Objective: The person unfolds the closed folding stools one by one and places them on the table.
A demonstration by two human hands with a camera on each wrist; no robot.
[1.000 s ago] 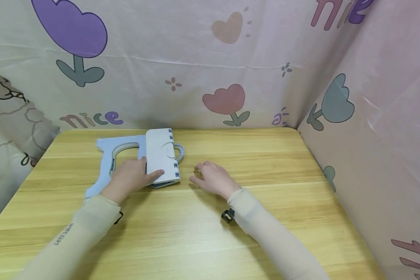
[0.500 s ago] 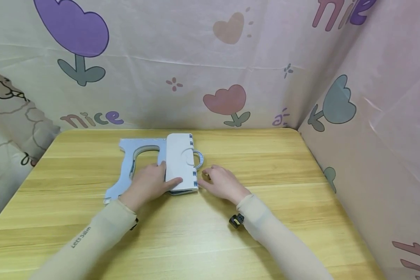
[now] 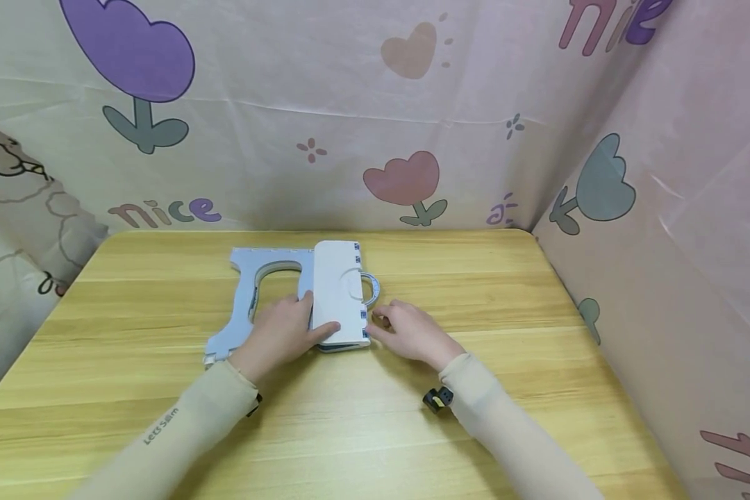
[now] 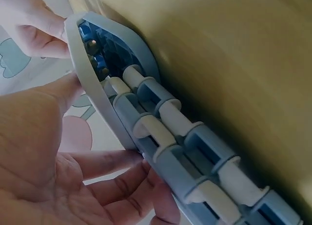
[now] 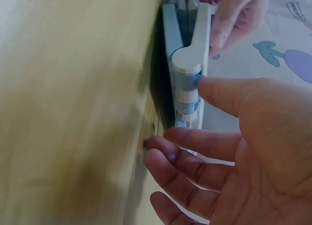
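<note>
A folded plastic step stool (image 3: pixel 340 295) lies flat on the table, its white panel on the right and its light blue leg frame (image 3: pixel 245 295) spread to the left. My left hand (image 3: pixel 281 330) grips the stool by the panel's left side, thumb on top of the white surface. At the panel's right edge run hinges (image 5: pixel 186 81) and a small blue loop handle (image 3: pixel 375 289). Beside that edge is my right hand (image 3: pixel 415 333), its thumb tip right at the lower hinge and its other fingers loosely bent. White and blue hinge knuckles (image 4: pixel 163 125) show in the left wrist view.
The wood-grain table (image 3: pixel 375 430) runs back to a printed cloth (image 3: pixel 325 83) that hangs behind it and along both sides. A small black device (image 3: pixel 437 399) sits at the right wrist.
The stool has slid to the right across the table with my left hand on it. My right hand has shifted slightly right, and its thumb has come to the hinged edge.
</note>
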